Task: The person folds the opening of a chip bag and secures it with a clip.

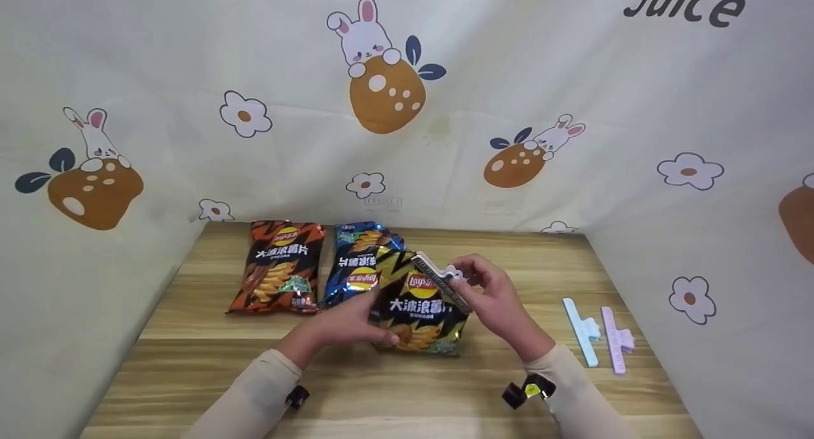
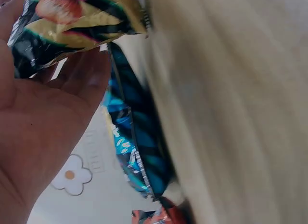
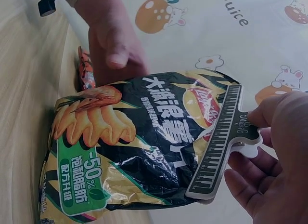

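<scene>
A black-and-yellow Lay's chip bag is held tilted over the table. My left hand grips it at its left side, thumb in front, fingers behind, as the left wrist view shows. My right hand pinches the handle of a long bag clip, black with a piano-key pattern and a silver edge. The clip lies slantwise across the bag's top end in the right wrist view. Whether its back half bites the bag is hidden.
A red chip bag and a blue chip bag lie at the back left, the blue one partly covered. A light-blue clip and a purple clip lie at the right. A printed curtain stands behind the wooden table.
</scene>
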Motion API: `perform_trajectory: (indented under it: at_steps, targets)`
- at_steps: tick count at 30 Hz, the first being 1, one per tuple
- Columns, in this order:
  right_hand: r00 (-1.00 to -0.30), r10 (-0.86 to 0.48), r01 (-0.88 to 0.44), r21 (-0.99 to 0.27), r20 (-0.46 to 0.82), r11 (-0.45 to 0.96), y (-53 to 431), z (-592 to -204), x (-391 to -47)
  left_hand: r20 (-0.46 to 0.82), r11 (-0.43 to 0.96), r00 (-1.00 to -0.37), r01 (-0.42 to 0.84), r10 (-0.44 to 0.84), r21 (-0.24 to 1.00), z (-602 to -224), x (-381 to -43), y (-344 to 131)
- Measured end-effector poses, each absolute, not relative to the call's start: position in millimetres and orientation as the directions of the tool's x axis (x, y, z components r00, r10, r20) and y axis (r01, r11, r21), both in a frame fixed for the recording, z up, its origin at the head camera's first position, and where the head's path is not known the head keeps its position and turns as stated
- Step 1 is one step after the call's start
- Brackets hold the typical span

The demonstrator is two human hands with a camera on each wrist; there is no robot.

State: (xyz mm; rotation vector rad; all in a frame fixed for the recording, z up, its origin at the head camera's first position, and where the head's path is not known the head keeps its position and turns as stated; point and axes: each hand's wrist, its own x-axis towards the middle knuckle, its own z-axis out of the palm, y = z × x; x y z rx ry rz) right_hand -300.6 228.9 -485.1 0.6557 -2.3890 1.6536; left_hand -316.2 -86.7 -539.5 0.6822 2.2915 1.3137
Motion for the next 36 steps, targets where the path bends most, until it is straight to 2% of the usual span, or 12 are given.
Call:
perform_trajectory:
  at_steps: [4,10,15,26,32,36]
  targets:
    - [-0.884,-0.263,-0.454,-0.842,0.386,0.291,230,-484,-301,-0.139,0.451,-0.78,0.197,0.61,0.87,-547,-315,-82]
    - [-0.885,-0.255,-0.454,-0.841,0.388,0.294,231,-484,-302,-0.093,0.426,-0.745,0.27,0.66,0.863,-558,-316,-75]
    - [-0.901,-0.256,-0.417,-0.866,0.352,0.278,232,-486,-302,-0.095,0.406,-0.725,0.267,0.683,0.874,-563,-319,-74]
    - [-0.908,-0.249,-0.396,-0.881,0.336,0.257,232,-488,-301,-0.086,0.399,-0.711,0.287,0.698,0.871,-565,-321,-75]
    - [-0.907,-0.258,-0.393,-0.886,0.331,0.244,232,-489,-302,-0.109,0.41,-0.729,0.25,0.676,0.877,-562,-318,-74]
    - [-0.903,-0.265,-0.401,-0.883,0.337,0.242,233,-495,-304,-0.074,0.407,-0.74,0.281,0.668,0.869,-564,-314,-73]
